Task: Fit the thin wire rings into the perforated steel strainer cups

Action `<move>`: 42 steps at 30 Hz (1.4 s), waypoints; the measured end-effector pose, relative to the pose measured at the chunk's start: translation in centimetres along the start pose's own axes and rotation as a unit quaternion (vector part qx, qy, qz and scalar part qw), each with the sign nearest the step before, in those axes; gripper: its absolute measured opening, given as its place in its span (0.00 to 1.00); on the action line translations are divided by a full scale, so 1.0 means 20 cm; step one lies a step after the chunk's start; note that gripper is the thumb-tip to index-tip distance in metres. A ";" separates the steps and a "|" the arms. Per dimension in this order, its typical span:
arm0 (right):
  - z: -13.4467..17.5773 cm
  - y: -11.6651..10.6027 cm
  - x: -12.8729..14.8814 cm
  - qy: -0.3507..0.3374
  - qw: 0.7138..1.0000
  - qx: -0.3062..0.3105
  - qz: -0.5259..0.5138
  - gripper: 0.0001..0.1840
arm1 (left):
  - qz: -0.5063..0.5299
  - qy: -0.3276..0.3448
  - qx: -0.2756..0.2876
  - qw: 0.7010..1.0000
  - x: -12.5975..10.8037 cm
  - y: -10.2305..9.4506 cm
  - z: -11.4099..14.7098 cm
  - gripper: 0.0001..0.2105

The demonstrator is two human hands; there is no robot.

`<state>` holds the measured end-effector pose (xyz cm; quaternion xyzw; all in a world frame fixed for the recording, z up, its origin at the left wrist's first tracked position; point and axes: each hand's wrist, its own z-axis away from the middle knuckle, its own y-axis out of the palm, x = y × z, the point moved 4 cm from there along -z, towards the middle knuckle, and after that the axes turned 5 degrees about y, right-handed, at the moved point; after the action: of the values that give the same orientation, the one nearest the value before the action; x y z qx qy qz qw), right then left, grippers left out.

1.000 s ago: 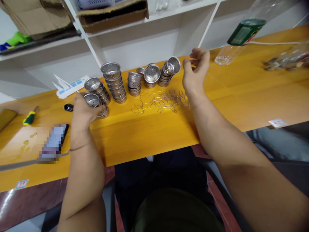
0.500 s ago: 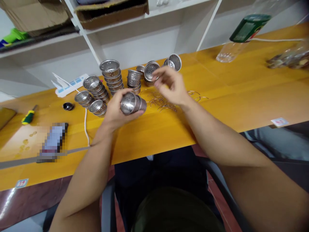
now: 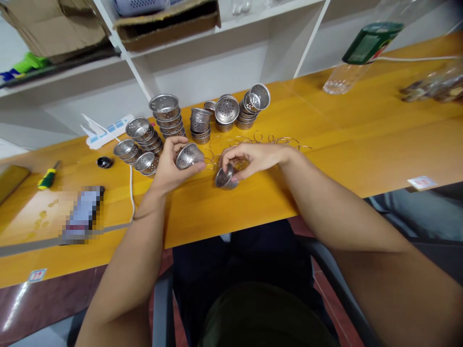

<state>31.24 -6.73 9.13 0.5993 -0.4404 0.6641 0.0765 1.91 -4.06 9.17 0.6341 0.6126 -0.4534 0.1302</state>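
My left hand (image 3: 168, 168) is closed around a perforated metal cup (image 3: 189, 156), its mouth tilted toward the upper left. My right hand (image 3: 255, 158) grips a smaller-looking perforated metal cup (image 3: 223, 178) by its rim, just above or on the table near the front edge; I cannot tell if it touches. Thin curved wires (image 3: 285, 140) lie in a loose heap behind my right hand, partly hidden by it. Beyond my hands stand stacks of similar cups: a tall stack (image 3: 165, 113), a leaning stack (image 3: 144, 132), a shorter one (image 3: 200, 125) and a tilted pair of stacks with one cup (image 3: 226, 110) facing me.
On the left of the yellow table (image 3: 195, 217) are a phone (image 3: 82, 212), a screwdriver (image 3: 48, 177), a small black round item (image 3: 104, 162), a white cable (image 3: 132, 193) and a power strip (image 3: 110, 131). A plastic bottle (image 3: 372, 43) stands at the back right, before white shelves.
The two nested cups in my left hand are now apart, one in each hand. My right hand has come down and left from the back stacks and closed on a cup.
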 end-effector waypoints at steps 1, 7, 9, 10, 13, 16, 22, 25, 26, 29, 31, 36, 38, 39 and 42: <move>0.02 -0.01 0.02 0.021 0.999 0.028 0.006 0.32 | -0.037 -0.017 0.043 0.998 -0.03 -0.01 0.00 0.43; 0.09 -0.05 0.04 0.115 0.988 0.106 0.006 0.40 | -0.098 -0.126 0.298 0.941 -0.13 0.01 0.04 0.38; 0.11 -0.12 0.01 0.113 0.992 0.053 -0.023 0.40 | -0.093 -0.125 0.335 0.929 -0.12 0.03 0.06 0.37; 0.13 -0.18 -0.01 0.101 0.994 -0.001 -0.042 0.38 | -0.096 -0.117 0.346 0.926 -0.10 0.04 0.06 0.38; 0.17 -0.32 -0.08 0.071 0.984 -0.154 -0.059 0.31 | -0.100 -0.085 0.358 0.924 -0.08 0.04 0.07 0.43; 0.17 -0.35 -0.16 0.140 0.975 -0.167 0.028 0.21 | -0.091 -0.060 0.335 0.936 -0.09 0.03 0.06 0.42; 0.05 -0.22 -0.20 0.282 0.919 -0.146 0.232 0.05 | -0.149 -0.006 0.152 0.977 -0.06 0.03 0.02 0.20; 0.00 -0.19 -0.18 0.291 0.901 -0.162 0.278 0.09 | -0.173 0.007 0.080 0.982 0.00 0.04 0.01 0.17; 0.00 -0.18 -0.18 0.287 0.899 -0.162 0.288 0.10 | -0.176 0.006 0.069 0.982 0.01 0.04 0.01 0.17; 0.00 -0.19 -0.18 0.264 0.903 -0.166 0.297 0.09 | -0.173 -0.007 0.067 0.983 0.02 0.04 0.00 0.18; 0.02 -0.22 -0.19 0.243 0.910 -0.190 0.277 0.08 | -0.159 -0.025 0.097 0.982 0.00 0.02 0.00 0.19; 0.06 -0.28 -0.20 0.214 0.918 -0.246 0.223 0.07 | -0.099 -0.104 0.240 0.960 -0.07 -0.01 0.02 0.31; 0.07 -0.29 -0.20 0.207 0.923 -0.255 0.199 0.10 | -0.102 -0.118 0.295 0.943 -0.09 -0.01 0.03 0.42; 0.07 -0.29 -0.19 0.201 0.927 -0.258 0.186 0.12 | -0.112 -0.120 0.320 0.933 -0.10 -0.01 0.03 0.44; 0.08 -0.30 -0.17 0.184 0.938 -0.265 0.127 0.10 | -0.141 -0.104 0.364 0.915 -0.12 0.02 0.05 0.34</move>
<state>37.05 -2.78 8.90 0.3631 -0.6515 0.6262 0.2273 2.23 -6.48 10.32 0.4942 0.4712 -0.7221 -0.1112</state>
